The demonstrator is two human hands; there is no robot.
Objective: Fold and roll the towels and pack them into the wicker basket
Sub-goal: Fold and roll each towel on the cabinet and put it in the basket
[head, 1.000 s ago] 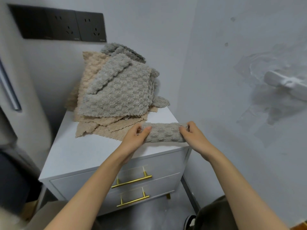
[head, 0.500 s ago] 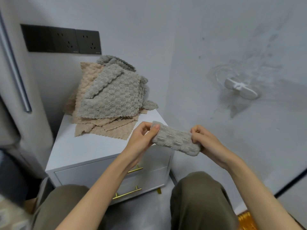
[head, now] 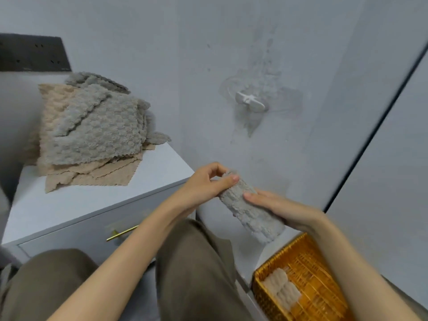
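My left hand (head: pixel 203 188) and right hand (head: pixel 284 210) grip the rolled towel (head: pixel 249 209) — soft, light, likely to unroll — so I hold both ends.

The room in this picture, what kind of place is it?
Likely a corner of a home, maybe a bedroom: a white drawer cabinet with a gold handle, a black wall-socket panel, and a wicker basket for towels.
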